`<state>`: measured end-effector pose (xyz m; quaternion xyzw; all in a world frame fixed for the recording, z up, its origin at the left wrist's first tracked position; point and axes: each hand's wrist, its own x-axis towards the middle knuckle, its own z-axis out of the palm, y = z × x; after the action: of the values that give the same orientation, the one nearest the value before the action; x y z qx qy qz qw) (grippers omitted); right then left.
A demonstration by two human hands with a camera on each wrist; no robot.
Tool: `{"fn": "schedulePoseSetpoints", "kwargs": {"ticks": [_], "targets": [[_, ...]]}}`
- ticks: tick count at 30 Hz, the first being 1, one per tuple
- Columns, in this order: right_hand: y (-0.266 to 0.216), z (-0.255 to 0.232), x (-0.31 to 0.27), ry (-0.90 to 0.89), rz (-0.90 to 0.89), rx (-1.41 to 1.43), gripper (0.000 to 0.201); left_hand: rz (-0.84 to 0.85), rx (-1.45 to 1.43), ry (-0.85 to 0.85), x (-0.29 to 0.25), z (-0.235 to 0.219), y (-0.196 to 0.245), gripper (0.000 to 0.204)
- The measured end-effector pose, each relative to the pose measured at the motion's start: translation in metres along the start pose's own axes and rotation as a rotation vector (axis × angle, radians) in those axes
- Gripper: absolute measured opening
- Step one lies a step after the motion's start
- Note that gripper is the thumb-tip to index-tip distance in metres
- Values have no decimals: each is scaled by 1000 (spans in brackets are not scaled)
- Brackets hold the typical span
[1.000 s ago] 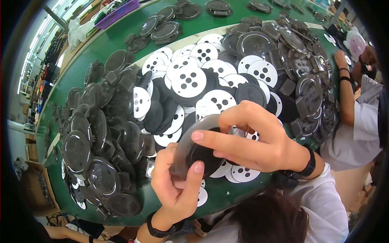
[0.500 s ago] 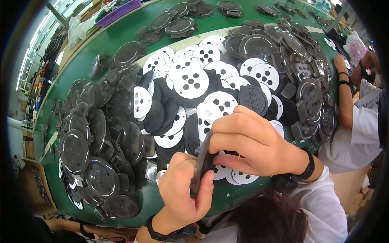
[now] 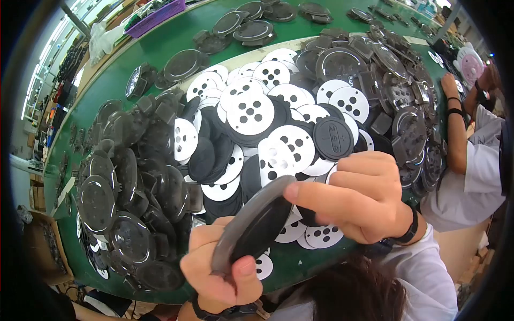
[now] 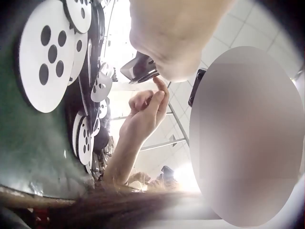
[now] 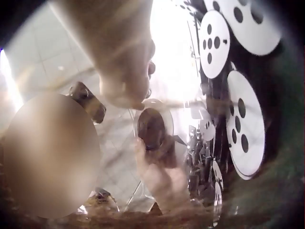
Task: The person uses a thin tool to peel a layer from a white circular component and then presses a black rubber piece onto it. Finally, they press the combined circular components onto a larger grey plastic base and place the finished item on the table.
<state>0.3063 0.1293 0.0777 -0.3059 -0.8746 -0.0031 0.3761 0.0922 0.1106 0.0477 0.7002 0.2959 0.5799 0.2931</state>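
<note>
In the head view my left hand (image 3: 227,270) grips a round, dark translucent plastic cover (image 3: 235,235) by its lower edge, thumb in front and fingers behind. A black disc (image 3: 263,230) lies against the cover's inner face, which is tilted toward the right. My right hand (image 3: 358,195) reaches in from the right, its index fingertip right at the cover's upper rim and the other fingers folded in. From the left wrist view, the right hand (image 4: 147,107) stands beside the cover (image 4: 138,68). In the right wrist view, the left hand (image 5: 164,179) supports the cover's rim from below.
White discs with holes (image 3: 250,114) and black discs (image 3: 333,138) are heaped mid-table. More dark covers (image 3: 128,238) crowd the left; others (image 3: 409,128) line the right. At the far left stands a purple basket (image 3: 155,17). Another person's arm (image 3: 455,123) rests at the right.
The cover turned nearly edge-on, then tilted back to show its black disc. My left hand has shifted left and down; the right hand has drawn back right, keeping an index fingertip at the rim.
</note>
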Motion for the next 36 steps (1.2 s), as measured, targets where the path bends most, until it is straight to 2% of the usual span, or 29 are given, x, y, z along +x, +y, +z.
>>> {"fn": "schedulePoseSetpoints", "kwargs": {"ticks": [2,3,4,5,6,9,11,15,17,18,20,21,25,27,28,30,31,33,36], "targets": [[-12,5,1,142,272,107,24,-25,-10,44,-1,6,1,35],[-13,-4,2,21,342,219,22,-70,-41,120,-3,8,3,36],[-12,0,0,22,347,221,22,-117,-70,193,-3,11,4,38],[-9,9,-4,130,308,256,19,-137,-63,275,-3,18,6,42],[-8,14,-6,238,268,290,16,-142,-62,267,-3,18,5,42],[-8,9,-2,178,244,255,19,-112,-47,284,-3,21,2,40],[-8,12,-1,218,222,200,21,-39,-59,331,1,27,3,36],[-8,9,-2,260,156,39,27,-35,-92,305,1,25,-3,32],[-10,9,-4,280,142,12,28,290,-263,-76,3,13,-20,56],[-10,8,-4,299,125,-12,30,290,-265,-76,-1,7,-18,56],[-8,8,-1,291,114,-34,28,129,78,-115,-9,-2,-8,45],[-6,11,1,300,89,-4,26,168,130,-5,-14,6,-9,36],[2,19,1,374,16,93,25,106,158,-79,-11,4,-4,34],[1,19,0,350,33,81,26,48,120,48,-9,16,-6,32],[0,20,0,327,47,70,28,46,122,47,-6,15,-7,32],[-9,18,3,326,90,109,30,117,129,-71,0,11,-10,32],[-12,18,5,323,132,149,32,114,132,-70,-1,11,-8,32],[-7,19,0,283,121,121,33,-41,-44,43,-4,9,-4,30],[-2,18,-5,198,94,73,32,-133,-48,-33,-4,6,-2,28]]}}
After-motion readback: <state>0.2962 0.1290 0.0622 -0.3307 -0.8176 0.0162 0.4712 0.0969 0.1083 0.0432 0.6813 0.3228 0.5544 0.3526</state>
